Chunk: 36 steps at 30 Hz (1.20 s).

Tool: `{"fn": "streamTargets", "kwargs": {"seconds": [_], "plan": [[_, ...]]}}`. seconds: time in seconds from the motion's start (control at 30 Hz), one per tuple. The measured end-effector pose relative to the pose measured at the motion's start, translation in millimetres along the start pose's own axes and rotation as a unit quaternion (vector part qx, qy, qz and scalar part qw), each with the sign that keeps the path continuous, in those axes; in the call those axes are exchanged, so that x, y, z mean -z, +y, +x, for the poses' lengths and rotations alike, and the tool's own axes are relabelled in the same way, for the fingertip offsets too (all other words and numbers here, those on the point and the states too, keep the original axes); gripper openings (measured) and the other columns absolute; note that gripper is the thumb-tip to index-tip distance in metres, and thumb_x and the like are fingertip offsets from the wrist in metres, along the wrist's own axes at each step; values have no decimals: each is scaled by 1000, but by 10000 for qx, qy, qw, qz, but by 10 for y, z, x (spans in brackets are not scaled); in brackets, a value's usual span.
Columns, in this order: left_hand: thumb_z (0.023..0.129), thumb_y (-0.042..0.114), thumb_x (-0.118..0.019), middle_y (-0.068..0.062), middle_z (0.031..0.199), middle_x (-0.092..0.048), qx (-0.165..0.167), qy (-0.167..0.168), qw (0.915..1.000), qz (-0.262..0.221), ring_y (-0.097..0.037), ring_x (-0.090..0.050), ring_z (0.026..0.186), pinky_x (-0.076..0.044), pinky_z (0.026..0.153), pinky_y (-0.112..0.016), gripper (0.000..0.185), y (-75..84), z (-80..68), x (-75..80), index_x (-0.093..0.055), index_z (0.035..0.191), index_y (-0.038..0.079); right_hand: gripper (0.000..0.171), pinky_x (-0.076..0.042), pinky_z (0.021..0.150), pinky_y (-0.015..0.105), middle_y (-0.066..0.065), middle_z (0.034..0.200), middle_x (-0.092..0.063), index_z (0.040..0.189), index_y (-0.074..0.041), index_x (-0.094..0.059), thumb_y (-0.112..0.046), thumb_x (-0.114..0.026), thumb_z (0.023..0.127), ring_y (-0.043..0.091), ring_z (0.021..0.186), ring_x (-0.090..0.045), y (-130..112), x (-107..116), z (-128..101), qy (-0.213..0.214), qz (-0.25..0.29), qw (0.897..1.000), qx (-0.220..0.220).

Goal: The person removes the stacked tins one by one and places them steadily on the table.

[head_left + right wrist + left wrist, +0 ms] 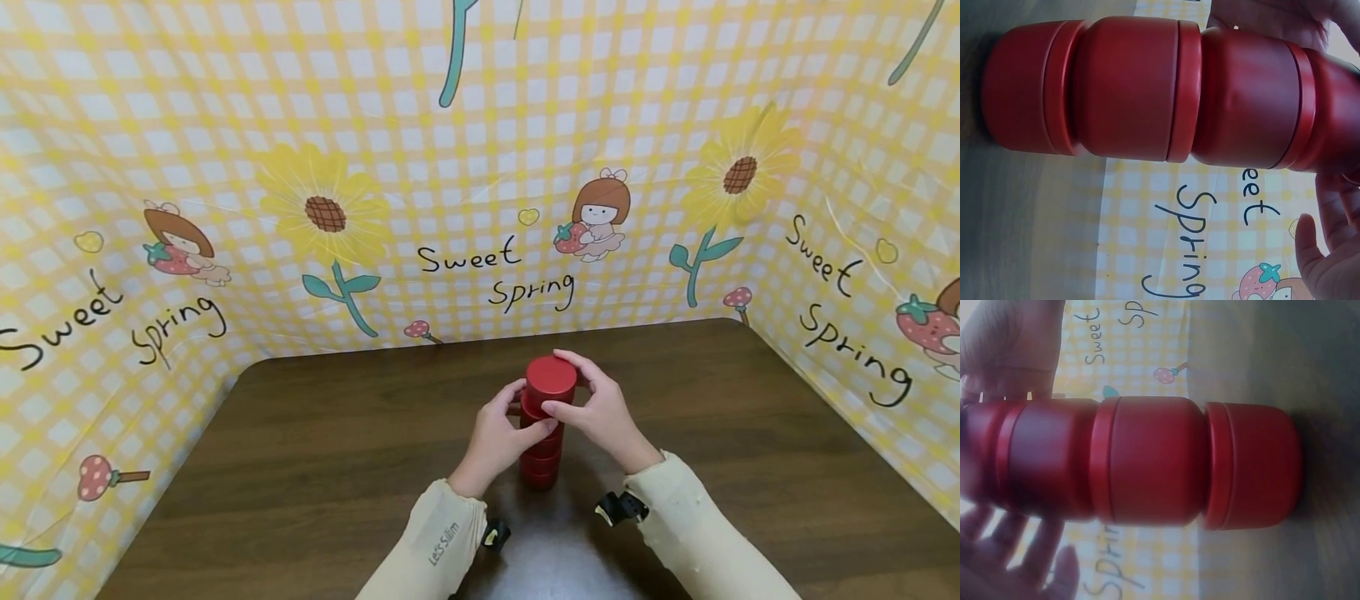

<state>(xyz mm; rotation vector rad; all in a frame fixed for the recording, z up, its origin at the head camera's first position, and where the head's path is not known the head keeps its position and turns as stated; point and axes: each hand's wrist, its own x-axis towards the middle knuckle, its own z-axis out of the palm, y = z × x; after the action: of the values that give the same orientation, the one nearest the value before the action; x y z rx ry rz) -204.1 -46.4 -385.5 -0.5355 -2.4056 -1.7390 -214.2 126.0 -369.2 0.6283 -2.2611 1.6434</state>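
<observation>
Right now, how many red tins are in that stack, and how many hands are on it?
Red tins: 4, stacked upright on the table.
Hands: 2, the left hand and the right hand on the upper tins.
Total: 6.

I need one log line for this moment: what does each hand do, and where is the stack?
left hand: holds upper stack | right hand: holds top jar | stack of red jars: upright on brown table
</observation>
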Motion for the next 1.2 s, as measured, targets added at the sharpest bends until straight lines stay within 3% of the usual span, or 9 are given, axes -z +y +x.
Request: {"fn": "streamTargets", "kwargs": {"seconds": [0.43, 0.73, 1.2], "plan": [[81, 23, -77, -12, 114, -65, 417, -114, 9991, -13, -27, -60, 98, -53, 78, -38, 56, 31, 14, 45, -57, 131, 6, 63, -51, 76, 25, 22, 123, -58, 137, 1, -47, -1, -74, 79, 32, 101, -57, -32, 54, -8, 216, 270, 9993, -135], [80, 26, -78, -9, 112, -67, 608, -113, 9981, 68, -26, -62, 98, -53, 78, -38, 56, 47, 10, 69, -60, 131, 10, 63, -50, 76, 23, 21, 123, -58, 136, 1, -47, 0, -74, 79, 28, 99, -56, 22, 157, -36, 285, 72, 9996, -42], [79, 27, -80, -10, 113, -68, 719, -129, 9969, 284, -25, -63, 96, -54, 77, -35, 59, 74, 11, 78, -59, 132, 10, 63, -47, 77, 17, 24, 119, -58, 133, 6, -48, 5, -74, 76, 5, 96, -54, 126, 358, -80, 374, -140, 9983, 417]]}}
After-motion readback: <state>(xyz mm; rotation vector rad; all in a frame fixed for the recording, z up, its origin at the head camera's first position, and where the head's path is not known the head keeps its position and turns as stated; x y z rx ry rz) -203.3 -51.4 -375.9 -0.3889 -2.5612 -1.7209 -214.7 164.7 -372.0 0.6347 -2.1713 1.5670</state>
